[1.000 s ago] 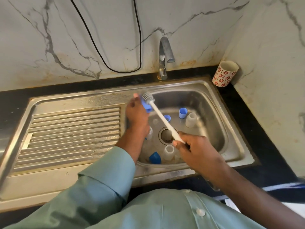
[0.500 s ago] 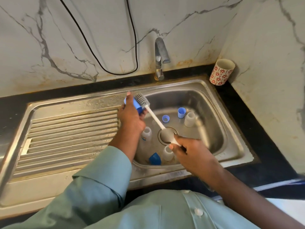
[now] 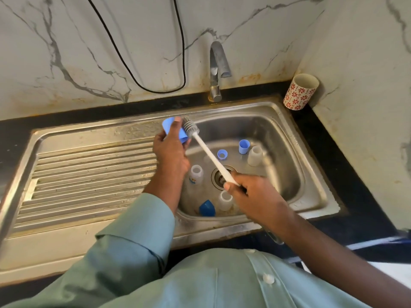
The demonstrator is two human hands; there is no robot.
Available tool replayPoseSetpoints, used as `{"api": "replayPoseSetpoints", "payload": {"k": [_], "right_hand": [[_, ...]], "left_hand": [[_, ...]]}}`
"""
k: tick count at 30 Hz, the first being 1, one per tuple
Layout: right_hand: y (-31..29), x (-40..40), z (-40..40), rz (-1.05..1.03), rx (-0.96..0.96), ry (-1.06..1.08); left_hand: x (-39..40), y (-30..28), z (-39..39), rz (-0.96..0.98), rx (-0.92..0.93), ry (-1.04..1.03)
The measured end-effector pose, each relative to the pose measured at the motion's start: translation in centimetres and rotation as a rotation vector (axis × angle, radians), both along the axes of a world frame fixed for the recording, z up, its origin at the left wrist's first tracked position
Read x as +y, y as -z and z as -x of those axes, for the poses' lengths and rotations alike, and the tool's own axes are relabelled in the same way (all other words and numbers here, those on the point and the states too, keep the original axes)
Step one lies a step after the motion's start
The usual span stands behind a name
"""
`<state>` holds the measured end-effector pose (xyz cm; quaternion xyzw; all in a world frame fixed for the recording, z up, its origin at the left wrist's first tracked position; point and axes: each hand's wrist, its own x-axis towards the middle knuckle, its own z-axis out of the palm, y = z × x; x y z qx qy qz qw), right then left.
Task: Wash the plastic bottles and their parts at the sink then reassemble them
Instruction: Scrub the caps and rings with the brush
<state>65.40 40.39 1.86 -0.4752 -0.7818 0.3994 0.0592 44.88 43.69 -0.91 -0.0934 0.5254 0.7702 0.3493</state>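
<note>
Blue bottle cap (image 3: pixel 172 129): pinched in curled left hand (image 3: pixel 171 150), above sink basin (image 3: pixel 295 174) left rim. Bottle brush (image 3: pixel 206 150): handle gripped by closed right hand (image 3: pixel 255 196), bristles beside cap, outside it. Advised: turn cap mouth toward bristles, scrub inside with short twists. Bottles (image 3: pixel 196 174) and remaining caps around drain (image 3: pixel 220 176), unwashed.

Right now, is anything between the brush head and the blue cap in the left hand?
Nothing visible. The brush bristles lie against the blue cap held by the left hand; the right hand holds the handle.
</note>
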Motion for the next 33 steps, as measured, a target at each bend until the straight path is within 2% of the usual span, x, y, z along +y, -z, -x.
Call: {"api": "replayPoseSetpoints", "payload": {"k": [2, 4, 8, 12, 16, 20, 24, 27, 29, 33], "right_hand": [[0.3, -0.4, -0.6, 0.051, -0.012, 0.003], [0.4, -0.2, -0.5, 0.055, -0.016, 0.043], [0.8, -0.8, -1.0, 0.049, -0.026, 0.022], [0.7, -0.2, -0.6, 0.040, -0.030, 0.044], [0.6, -0.7, -1.4, 0.048, -0.042, -0.024], [0.4, -0.1, -0.6, 0.035, -0.040, 0.010], [0.0, -0.2, -0.8, 0.029, -0.060, -0.017], [-0.3, 0.1, -1.3, 0.031, -0.065, -0.015], [-0.3, 1.0, -0.4, 0.025, -0.048, 0.031], [0.0, -0.1, -0.9, 0.044, -0.057, -0.035]], "left_hand": [[-0.2, 0.5, 0.2, 0.049, 0.012, 0.027], [-0.3, 1.2, -1.2, 0.102, 0.101, 0.152], [-0.4, 1.1, -1.2, 0.115, 0.176, 0.092], [-0.6, 1.8, -2.0, 0.185, 0.253, 0.218], [-0.6, 1.6, -0.7, 0.202, 0.087, 0.035], [-0.6, 2.1, -2.4, 0.257, 0.189, 0.128], [-0.6, 1.6, -1.4, 0.190, 0.219, 0.028], [-0.8, 1.5, -1.4, 0.204, 0.219, 0.092], [-0.5, 1.7, -2.6, 0.215, 0.169, 0.145], [-0.1, 1.3, -0.8, 0.179, 0.027, 0.043]]}}
